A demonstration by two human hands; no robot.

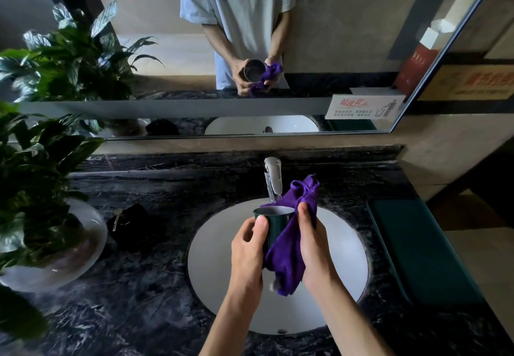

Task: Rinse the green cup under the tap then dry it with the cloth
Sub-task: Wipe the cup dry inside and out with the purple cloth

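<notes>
Fingers of the left hand [247, 247] are wrapped round the green cup [274, 223], which is held upright over the white sink [217, 250], its open mouth showing a pale metal inside. Against the cup's right side a purple cloth [289, 255] is pressed by the right hand [313, 241], whose fingers are closed on the fabric with the thumb on top. One end of the cloth is bunched above that hand; the other hangs below both hands over the basin. Just beyond the cup the chrome tap [273, 179] is seen, with no water visible from it. Left of the left hand, a potted plant [41, 188] is set on the dark marble counter [139, 286]. In the mirror [333, 35] the hands, cup and cloth are reflected.
</notes>
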